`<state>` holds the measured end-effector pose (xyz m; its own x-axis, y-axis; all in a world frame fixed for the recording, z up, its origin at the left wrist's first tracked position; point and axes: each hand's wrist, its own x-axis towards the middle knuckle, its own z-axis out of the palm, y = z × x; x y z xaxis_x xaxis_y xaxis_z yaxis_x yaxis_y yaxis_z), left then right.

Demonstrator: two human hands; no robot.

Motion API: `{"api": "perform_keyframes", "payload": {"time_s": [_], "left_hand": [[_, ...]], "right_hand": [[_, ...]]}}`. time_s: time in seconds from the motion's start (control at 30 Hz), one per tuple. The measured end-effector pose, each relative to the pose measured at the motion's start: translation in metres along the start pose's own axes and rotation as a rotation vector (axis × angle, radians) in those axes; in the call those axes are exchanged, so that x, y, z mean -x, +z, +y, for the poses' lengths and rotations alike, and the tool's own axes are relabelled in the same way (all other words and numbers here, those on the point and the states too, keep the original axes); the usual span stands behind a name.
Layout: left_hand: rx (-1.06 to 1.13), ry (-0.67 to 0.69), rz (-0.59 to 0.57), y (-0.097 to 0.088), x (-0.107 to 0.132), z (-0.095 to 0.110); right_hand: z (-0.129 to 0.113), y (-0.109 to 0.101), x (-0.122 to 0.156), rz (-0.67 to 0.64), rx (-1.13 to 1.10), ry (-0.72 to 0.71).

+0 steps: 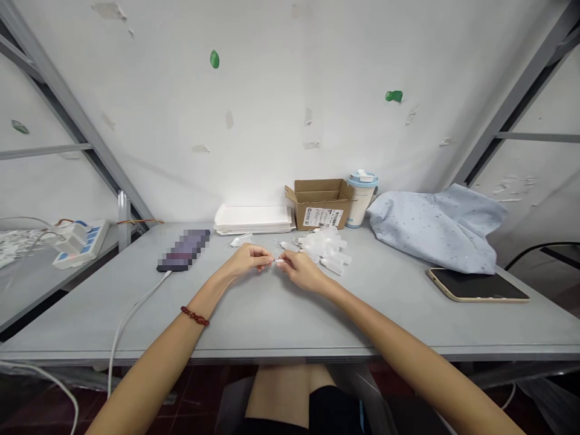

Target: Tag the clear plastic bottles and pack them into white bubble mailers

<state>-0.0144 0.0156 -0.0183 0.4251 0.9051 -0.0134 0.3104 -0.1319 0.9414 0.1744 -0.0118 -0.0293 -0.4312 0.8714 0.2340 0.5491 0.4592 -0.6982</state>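
Note:
My right hand (296,269) pinches a small white plastic piece (280,261) above the middle of the grey table. Coming in from the other side, my left hand (249,258) has its thumb and forefinger pressed together at the near end of that piece. What the left fingertips grip is too small to make out. Just beyond my right hand lies a loose pile of small translucent white plastic pieces (327,243), some with thin wire-like loops. One similar clear piece (241,240) rests apart from the pile, behind my left hand.
Along the back stand a white paper stack (254,219), an open cardboard box (322,208) and a blue-lidded cup (361,202). On the right are a light blue cloth (435,226) and a phone (480,285). A cabled phone (183,251) lies left, near a power strip (84,244).

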Motion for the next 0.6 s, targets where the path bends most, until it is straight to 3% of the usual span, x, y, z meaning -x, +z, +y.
{"api": "perform_keyframes", "payload": {"time_s": [0.33, 0.47, 0.6], "left_hand": [[-0.145, -0.083, -0.133, -0.015, 0.010, 0.016], [-0.163, -0.090, -0.050, -0.032, 0.015, 0.017], [-0.186, -0.149, 0.149, -0.054, 0.019, 0.011]], "right_hand": [[0.014, 0.000, -0.008, 0.057, 0.243, -0.126], [0.021, -0.005, -0.009, 0.087, 0.431, -0.159], [0.025, -0.008, -0.011, 0.107, 0.648, -0.188]]}}
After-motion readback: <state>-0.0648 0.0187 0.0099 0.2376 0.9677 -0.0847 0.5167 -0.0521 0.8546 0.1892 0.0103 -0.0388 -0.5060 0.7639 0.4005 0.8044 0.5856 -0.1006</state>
